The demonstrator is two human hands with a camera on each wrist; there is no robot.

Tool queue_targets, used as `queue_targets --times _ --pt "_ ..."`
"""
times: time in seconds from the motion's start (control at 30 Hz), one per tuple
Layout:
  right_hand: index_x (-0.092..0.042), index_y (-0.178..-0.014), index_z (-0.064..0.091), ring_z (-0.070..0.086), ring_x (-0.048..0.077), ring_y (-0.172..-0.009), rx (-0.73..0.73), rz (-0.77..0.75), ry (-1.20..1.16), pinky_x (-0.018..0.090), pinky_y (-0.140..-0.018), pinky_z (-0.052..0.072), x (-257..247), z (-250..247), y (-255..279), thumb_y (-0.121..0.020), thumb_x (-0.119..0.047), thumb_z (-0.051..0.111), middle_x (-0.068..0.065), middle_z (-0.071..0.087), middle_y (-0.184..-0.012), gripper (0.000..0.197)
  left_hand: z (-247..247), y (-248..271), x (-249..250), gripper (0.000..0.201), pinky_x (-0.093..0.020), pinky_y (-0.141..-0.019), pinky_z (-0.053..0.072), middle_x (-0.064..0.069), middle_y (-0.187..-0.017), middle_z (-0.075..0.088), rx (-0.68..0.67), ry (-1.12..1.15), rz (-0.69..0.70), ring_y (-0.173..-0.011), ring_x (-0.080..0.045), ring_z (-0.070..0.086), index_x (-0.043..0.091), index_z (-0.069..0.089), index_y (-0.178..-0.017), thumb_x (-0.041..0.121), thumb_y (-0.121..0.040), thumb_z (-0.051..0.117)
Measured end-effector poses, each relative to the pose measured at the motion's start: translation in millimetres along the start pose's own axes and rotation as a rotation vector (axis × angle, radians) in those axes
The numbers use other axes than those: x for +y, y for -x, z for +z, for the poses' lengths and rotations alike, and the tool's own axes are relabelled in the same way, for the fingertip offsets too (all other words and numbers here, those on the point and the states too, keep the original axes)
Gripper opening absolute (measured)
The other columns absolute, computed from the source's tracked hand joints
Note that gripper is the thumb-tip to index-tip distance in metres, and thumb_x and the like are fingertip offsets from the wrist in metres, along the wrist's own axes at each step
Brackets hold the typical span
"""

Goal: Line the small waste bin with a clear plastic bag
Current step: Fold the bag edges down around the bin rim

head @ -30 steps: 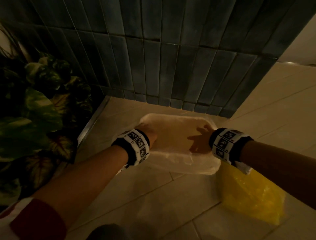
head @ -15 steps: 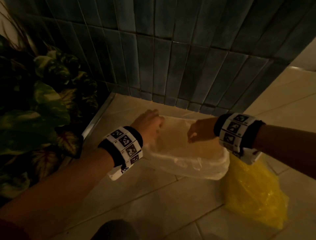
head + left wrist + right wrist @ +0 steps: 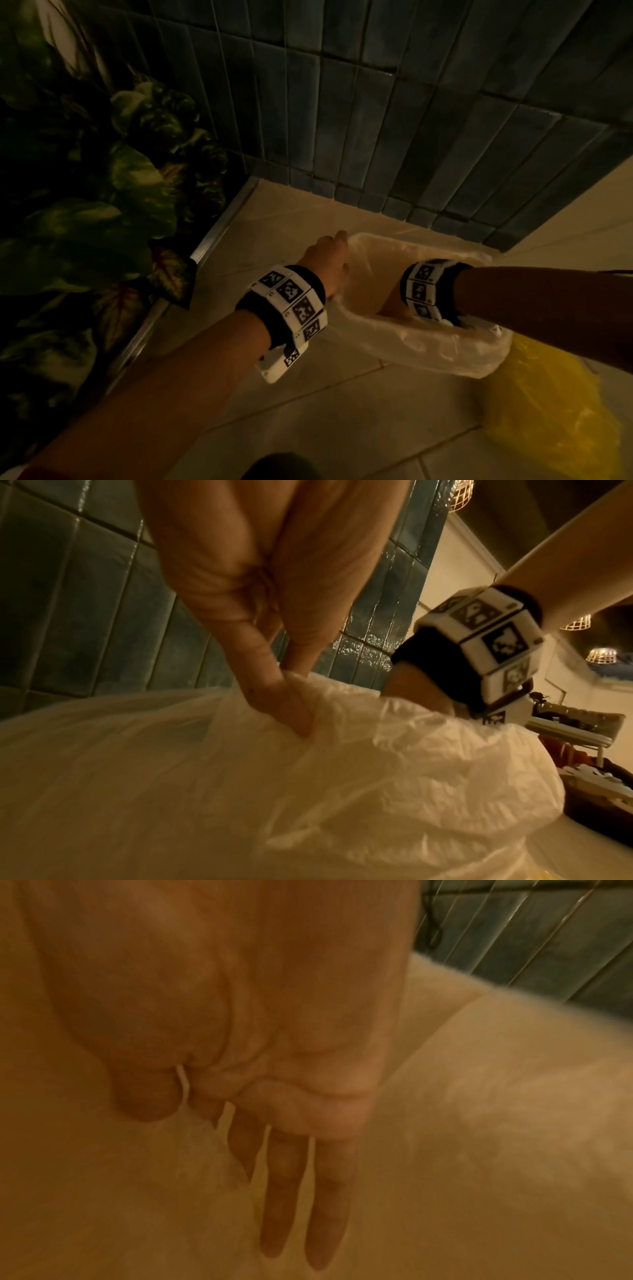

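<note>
A small waste bin (image 3: 416, 240) stands on the floor by the tiled wall. A clear plastic bag (image 3: 431, 349) lies in it and is folded out over its rim. My left hand (image 3: 329, 260) is at the bin's left rim; in the left wrist view its thumb and fingers (image 3: 291, 710) pinch a fold of the bag (image 3: 377, 791). My right hand (image 3: 394, 306) reaches down inside the bin, mostly hidden below the wristband. In the right wrist view its fingers (image 3: 291, 1191) point straight down against the bag's film (image 3: 479, 1123), holding nothing.
A yellow plastic bag (image 3: 548, 418) lies on the floor tiles just right of the bin. A leafy plant (image 3: 113, 212) fills the left side behind a metal floor strip (image 3: 205, 246). The dark tiled wall (image 3: 376, 120) stands right behind the bin.
My right hand has gone from above the bin's mouth down into the bag. My left hand has stayed pinching the bag at the left rim.
</note>
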State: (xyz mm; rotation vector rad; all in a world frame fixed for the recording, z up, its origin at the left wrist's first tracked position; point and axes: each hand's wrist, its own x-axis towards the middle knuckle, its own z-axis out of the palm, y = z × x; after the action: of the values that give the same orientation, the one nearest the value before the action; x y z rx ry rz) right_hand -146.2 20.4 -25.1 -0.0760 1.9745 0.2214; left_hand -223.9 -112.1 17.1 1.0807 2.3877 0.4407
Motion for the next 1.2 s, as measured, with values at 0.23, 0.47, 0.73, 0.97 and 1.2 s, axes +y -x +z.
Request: queue_targets --times 0.23,0.47,0.73,0.97,1.2 --pt "-0.016 -0.139 0.040 0.039 0.026 -0.133 0.306 0.093 -0.261 0.031 -0.107 0.032 6 -35 25 -0.089 -0.018 0.059 0.009 0.040 -0.147 0.054 0 1 1 0.044 -0.042 -0.085 0.050 -0.020 -0.123 0.056 0.020 -0.011 0.024 -0.107 -0.037 0.059 0.008 0.037 -0.132 0.015 -0.091 0.052" --pt "-0.019 -0.150 0.008 0.012 0.025 -0.146 0.196 0.040 -0.152 0.037 -0.117 0.010 -10 -23 29 -0.087 -0.032 0.061 0.007 0.006 -0.159 0.084 -9 12 10 0.064 -0.047 -0.094 0.043 -0.015 -0.142 0.031 0.048 -0.190 -0.021 -0.125 -0.037 0.040 0.019 0.022 -0.141 0.030 -0.088 0.056" --pt "-0.023 -0.119 0.058 0.047 0.024 -0.121 0.229 0.120 -0.214 0.033 -0.104 0.037 39 32 85 -0.096 -0.028 0.041 -0.002 0.053 -0.126 0.029 5 -1 66 0.031 -0.042 -0.097 0.041 -0.014 -0.132 0.051 -0.143 -0.469 0.311 -0.117 -0.034 0.050 0.010 0.053 -0.123 0.016 -0.096 0.038" --pt "-0.040 -0.134 0.039 0.032 0.030 -0.132 0.264 0.276 -0.125 0.048 -0.111 0.018 41 77 75 -0.083 -0.061 0.048 -0.004 0.035 -0.147 0.056 22 18 71 0.044 -0.045 -0.101 0.039 -0.010 -0.141 0.046 -0.353 -0.769 0.255 -0.122 -0.032 0.050 0.010 0.039 -0.138 0.020 -0.096 0.042" --pt "-0.046 -0.145 0.010 -0.006 0.027 -0.147 0.087 0.304 0.188 0.049 -0.117 -0.005 57 107 48 -0.086 -0.071 0.018 -0.011 -0.001 -0.159 0.064 18 32 72 0.056 -0.067 -0.112 -0.003 -0.012 -0.160 -0.007 -0.476 -1.044 0.212 -0.146 -0.039 -0.005 0.020 0.006 -0.150 0.032 -0.100 0.026"
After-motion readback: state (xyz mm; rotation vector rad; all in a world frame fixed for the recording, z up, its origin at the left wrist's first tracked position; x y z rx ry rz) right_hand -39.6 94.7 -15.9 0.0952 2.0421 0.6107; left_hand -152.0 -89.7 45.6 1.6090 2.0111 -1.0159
